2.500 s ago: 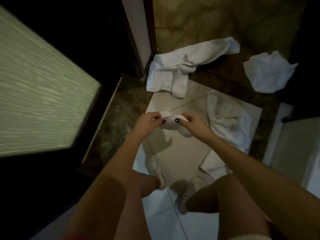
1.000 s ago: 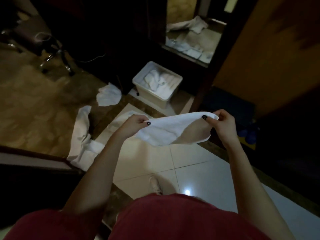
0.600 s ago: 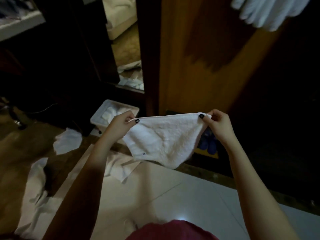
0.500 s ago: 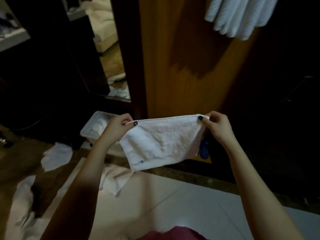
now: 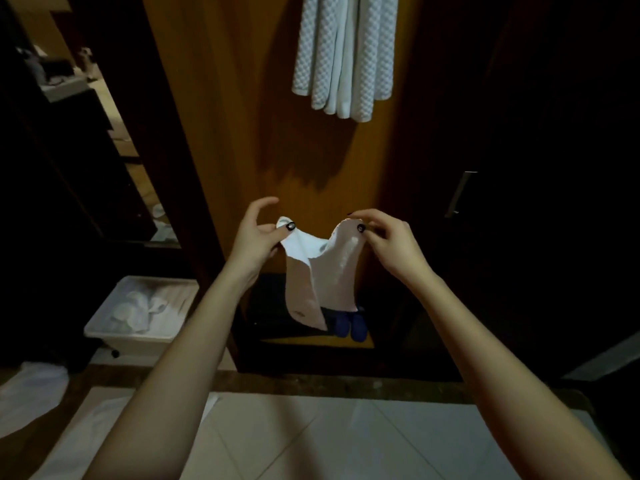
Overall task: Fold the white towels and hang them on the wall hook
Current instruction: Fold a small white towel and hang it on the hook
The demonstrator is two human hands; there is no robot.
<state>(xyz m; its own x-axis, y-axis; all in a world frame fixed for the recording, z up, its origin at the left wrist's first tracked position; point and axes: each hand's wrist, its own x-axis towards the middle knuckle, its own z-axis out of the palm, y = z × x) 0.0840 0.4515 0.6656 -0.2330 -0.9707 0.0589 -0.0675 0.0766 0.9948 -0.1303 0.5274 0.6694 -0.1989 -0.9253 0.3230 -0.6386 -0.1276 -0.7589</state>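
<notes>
**A small white towel held up by two corners before a wooden wall**

Behind both hands stands a tall wooden wall panel (image 5: pixel 242 133), orange-brown and dimly lit. Well below the hands, the pale tiled floor (image 5: pixel 346 441) fills the bottom of the view.

High above the grip, a bunch of white waffle-textured towels (image 5: pixel 346 57) hangs down the panel in long folds. What they hang from is out of view.

Below and to the left of the left hand sits a clear plastic bin (image 5: pixel 135 342) on the floor, open at the top. Crumpled white cloths (image 5: pixel 136 308) lie inside it in a loose heap. Farther left and lower, a loose white towel (image 5: pixel 31 388) lies spread on the floor.

The small white towel (image 5: pixel 329 271) hangs in the air between the hands, at about the middle of the view. It is plain and soft, with a tiny mark near its lower edge. Its top edge sags into a deep V, so the two halves drape close together and hang straight down.

The left hand (image 5: pixel 254 237) pinches the towel's upper left corner, its forefinger lifted free. The right hand (image 5: pixel 388 244) pinches the upper right corner with its fingertips. The nails are dark.

Just under the towel's lower edge, a pair of blue slippers (image 5: pixel 349 329) rests on the floor.
</notes>
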